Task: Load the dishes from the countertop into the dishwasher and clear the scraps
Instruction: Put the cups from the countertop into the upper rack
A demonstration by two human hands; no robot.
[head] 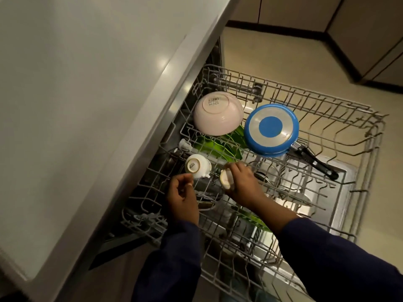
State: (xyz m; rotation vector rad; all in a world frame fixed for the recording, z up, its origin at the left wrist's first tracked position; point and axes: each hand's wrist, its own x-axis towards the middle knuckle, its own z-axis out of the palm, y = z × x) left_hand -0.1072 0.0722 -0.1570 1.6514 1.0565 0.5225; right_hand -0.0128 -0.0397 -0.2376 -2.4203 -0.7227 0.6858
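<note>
The dishwasher's upper wire rack [327, 110] is pulled out below me. A pink bowl [218, 116] lies upside down at its back left, and a blue pan [271, 129] with a black handle lies inverted beside it. A white cup [197, 166] rests upside down near the rack's left side. My right hand [242, 182] grips a second white cup [226, 178], tilted, just right of the first. My left hand [183, 192] hovers beside the first cup with fingers loosely curled and nothing in it. Green plates [220, 144] show in the lower rack beneath.
The grey countertop [87, 105] overhangs the rack along the left. The open dishwasher door [340, 192] lies under the rack. Tiled floor [272, 57] and dark-edged cabinets [370, 40] lie beyond. The rack's right half holds only bare tines.
</note>
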